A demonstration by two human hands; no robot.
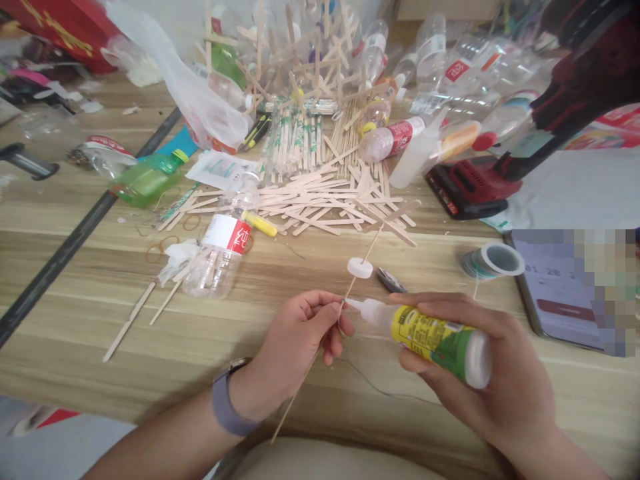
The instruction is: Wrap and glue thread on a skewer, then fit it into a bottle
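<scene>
Cap (360,269) was threaded on skewer (351,287), ctr of frame; gluing seemed unfinished.
Skewer was pinched by L hand (296,339), glue btl (435,340) clasped by R hand (515,377).

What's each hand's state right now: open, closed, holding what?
Left hand: closed, pinching a thin tan wooden stick.
Right hand: closed around a yellow-and-green-labelled plastic squeeze bottle.

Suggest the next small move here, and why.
Probably a light squeeze of the labelled bottle: the right hand has its nozzle at or very near the thin stick, below the white cap, where the left hand pinches the stick.
</scene>
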